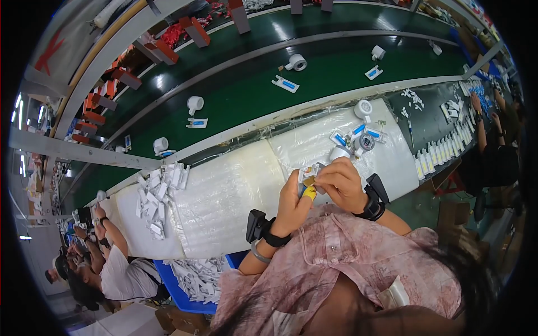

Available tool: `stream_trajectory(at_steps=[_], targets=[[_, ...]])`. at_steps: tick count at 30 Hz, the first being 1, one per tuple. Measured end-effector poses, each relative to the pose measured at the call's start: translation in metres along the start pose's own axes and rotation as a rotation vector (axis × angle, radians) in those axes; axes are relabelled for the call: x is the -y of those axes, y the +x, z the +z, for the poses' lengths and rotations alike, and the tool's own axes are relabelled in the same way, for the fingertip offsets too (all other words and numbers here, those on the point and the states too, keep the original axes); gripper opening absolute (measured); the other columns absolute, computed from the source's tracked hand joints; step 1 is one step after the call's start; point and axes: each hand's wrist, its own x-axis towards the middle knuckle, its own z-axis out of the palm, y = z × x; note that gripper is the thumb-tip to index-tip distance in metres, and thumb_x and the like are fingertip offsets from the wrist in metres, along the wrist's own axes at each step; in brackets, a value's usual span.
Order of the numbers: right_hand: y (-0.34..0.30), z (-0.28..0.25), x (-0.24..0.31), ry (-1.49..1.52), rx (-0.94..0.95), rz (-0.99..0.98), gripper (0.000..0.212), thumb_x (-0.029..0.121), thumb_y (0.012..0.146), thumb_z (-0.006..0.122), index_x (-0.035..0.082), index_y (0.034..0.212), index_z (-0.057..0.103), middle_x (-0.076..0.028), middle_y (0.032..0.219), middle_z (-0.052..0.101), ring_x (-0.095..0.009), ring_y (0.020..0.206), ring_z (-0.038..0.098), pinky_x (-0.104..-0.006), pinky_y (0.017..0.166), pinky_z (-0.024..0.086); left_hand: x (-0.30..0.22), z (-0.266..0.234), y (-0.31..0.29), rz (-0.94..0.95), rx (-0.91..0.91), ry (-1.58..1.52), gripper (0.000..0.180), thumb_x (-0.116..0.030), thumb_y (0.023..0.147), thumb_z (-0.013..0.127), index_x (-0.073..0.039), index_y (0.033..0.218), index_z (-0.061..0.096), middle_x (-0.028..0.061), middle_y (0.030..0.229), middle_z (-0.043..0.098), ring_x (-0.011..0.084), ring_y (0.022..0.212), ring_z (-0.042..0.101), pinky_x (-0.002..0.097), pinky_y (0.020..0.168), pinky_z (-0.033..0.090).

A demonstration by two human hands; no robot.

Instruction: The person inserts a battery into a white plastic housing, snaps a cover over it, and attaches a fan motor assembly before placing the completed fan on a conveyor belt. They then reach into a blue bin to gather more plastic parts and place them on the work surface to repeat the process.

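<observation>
Gripping a small white part, the left hand meets the right hand, whose own hold I cannot tell; the part seems unfinished, and round white units just beyond may remain.

A green conveyor belt runs along the far side of the tabletop, which is partly covered with translucent white sheeting. Pale frame beams cross the left side. Lit tube lamps show at far left; green floor is visible at right.
</observation>
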Motion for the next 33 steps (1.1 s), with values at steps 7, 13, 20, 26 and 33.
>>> stream_trajectory(at_steps=[7,13,20,26,33], targets=[[-0.004,0.007,-0.004,0.062,-0.014,0.076,0.02,0.001,0.072,0.074,0.006,0.09,0.067,-0.006,0.087,0.064,-0.025,0.079,0.056,-0.0342,0.072,0.043,0.007,-0.005,0.002,0.055,0.006,0.041,0.036,0.002,0.085,0.041,0.003,0.121,0.047,0.0059,0.086,0.056,0.0091,0.063,0.051,0.0229,0.054,0.045],[-0.001,0.006,-0.004,0.046,0.011,0.072,0.019,0.002,0.073,0.074,0.006,0.09,0.067,-0.006,0.087,0.064,-0.025,0.078,0.056,-0.0343,0.073,0.043,0.013,-0.007,0.002,0.169,0.028,0.065,0.038,-0.003,0.087,0.043,0.004,0.124,0.045,0.005,0.086,0.055,0.0086,0.066,0.051,0.0223,0.054,0.044],[0.001,0.005,-0.005,0.022,0.055,0.033,0.019,0.002,0.073,0.073,0.006,0.09,0.067,-0.006,0.086,0.064,-0.023,0.077,0.058,-0.0353,0.074,0.043,0.025,-0.006,0.0,0.149,0.004,0.032,0.035,-0.014,0.098,0.046,0.002,0.129,0.043,0.004,0.086,0.055,0.0082,0.067,0.051,0.0211,0.054,0.042],[0.0,0.004,-0.005,0.011,0.052,0.031,0.02,0.002,0.072,0.073,0.006,0.091,0.067,-0.006,0.086,0.064,-0.024,0.077,0.058,-0.0354,0.074,0.044,0.029,-0.004,0.001,0.183,-0.053,0.157,0.032,-0.011,0.099,0.043,0.002,0.128,0.044,0.0039,0.083,0.057,0.008,0.067,0.052,0.0215,0.054,0.043],[0.0,0.004,-0.007,0.01,0.059,0.023,0.022,0.001,0.071,0.073,0.006,0.092,0.066,-0.006,0.086,0.063,-0.024,0.077,0.057,-0.0356,0.075,0.044,0.027,-0.003,0.002,0.188,-0.088,0.245,0.028,-0.008,0.098,0.044,0.004,0.123,0.047,0.0047,0.079,0.057,0.0082,0.063,0.051,0.0221,0.054,0.043]])
